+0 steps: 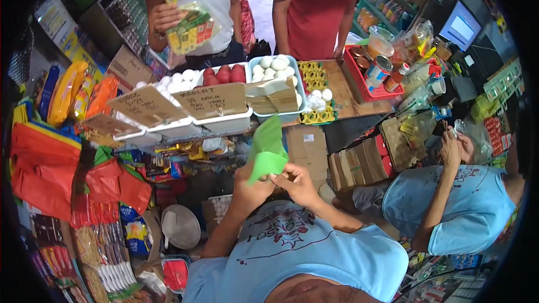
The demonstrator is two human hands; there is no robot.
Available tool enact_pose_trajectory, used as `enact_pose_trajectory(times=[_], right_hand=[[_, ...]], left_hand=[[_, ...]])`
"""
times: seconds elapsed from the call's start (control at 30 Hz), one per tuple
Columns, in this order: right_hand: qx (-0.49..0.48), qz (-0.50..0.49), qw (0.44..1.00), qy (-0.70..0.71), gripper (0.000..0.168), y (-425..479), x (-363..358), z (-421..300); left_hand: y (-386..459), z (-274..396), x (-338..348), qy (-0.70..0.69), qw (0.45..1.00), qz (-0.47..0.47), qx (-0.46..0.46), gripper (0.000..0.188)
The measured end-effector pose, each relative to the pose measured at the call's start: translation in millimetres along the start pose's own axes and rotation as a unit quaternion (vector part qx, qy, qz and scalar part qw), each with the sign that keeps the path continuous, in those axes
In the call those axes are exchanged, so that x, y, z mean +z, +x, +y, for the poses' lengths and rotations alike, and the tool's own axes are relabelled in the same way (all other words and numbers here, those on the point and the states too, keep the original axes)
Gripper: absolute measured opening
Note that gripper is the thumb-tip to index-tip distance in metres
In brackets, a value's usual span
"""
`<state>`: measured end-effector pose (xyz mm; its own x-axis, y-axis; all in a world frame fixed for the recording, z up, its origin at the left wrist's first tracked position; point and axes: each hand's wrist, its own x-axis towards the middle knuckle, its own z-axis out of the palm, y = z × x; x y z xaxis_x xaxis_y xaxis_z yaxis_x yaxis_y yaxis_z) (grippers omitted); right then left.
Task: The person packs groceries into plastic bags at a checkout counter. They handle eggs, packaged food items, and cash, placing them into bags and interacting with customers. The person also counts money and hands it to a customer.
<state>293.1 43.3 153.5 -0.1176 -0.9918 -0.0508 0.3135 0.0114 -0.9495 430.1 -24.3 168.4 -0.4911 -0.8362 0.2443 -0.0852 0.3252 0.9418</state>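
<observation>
Both hands are raised before my chest, at a green plastic bag (269,147) that is partly blurred. My left hand (257,185) grips the lower left part of the bag. The fingers of my right hand (297,181) pinch its lower edge, close beside the left. Beyond the bag stand a light blue tub of white eggs (276,113) and a white tub of red eggs (223,124), both with cardboard signs in front. A yellow egg tray (311,73) holding several white eggs lies to the right of the tubs.
Two people stand across the wooden counter (337,84); one holds a clear packet (193,29). A co-worker in a light blue shirt (454,206) is at the right, near a red basket (374,92) of jars. Cardboard boxes (307,147) stand under the counter. Red plastic bags (44,168) hang left.
</observation>
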Motion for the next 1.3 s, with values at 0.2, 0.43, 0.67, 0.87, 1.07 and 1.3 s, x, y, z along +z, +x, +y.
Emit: enact_pose_trajectory(times=[0.2,0.43,0.67,0.87,1.07,1.3], right_hand=[[0.152,0.069,0.897,0.410,0.032,3,-20,-23],[-0.003,-0.189,0.978,-0.091,0.022,3,-32,-58],[-0.450,-0.175,0.697,-0.531,0.029,17,-34,-208],[-0.538,0.106,0.416,-0.725,0.021,63,-45,-289],[-0.418,0.157,0.596,-0.667,0.042,142,-55,-293],[-0.249,0.008,0.599,-0.761,0.028,257,-46,-275]], left_hand=[[-19,-22,-39,0.021,0.996,0.084,-0.027,0.029],[-2,80,-68,0.471,0.849,0.017,0.238,0.076],[17,154,-84,0.473,0.844,-0.081,0.238,0.033],[80,204,-109,0.608,0.692,0.175,0.347,0.014],[125,164,-101,0.468,0.821,0.225,0.238,0.017],[190,93,-154,0.528,0.818,0.210,0.092,0.030]])
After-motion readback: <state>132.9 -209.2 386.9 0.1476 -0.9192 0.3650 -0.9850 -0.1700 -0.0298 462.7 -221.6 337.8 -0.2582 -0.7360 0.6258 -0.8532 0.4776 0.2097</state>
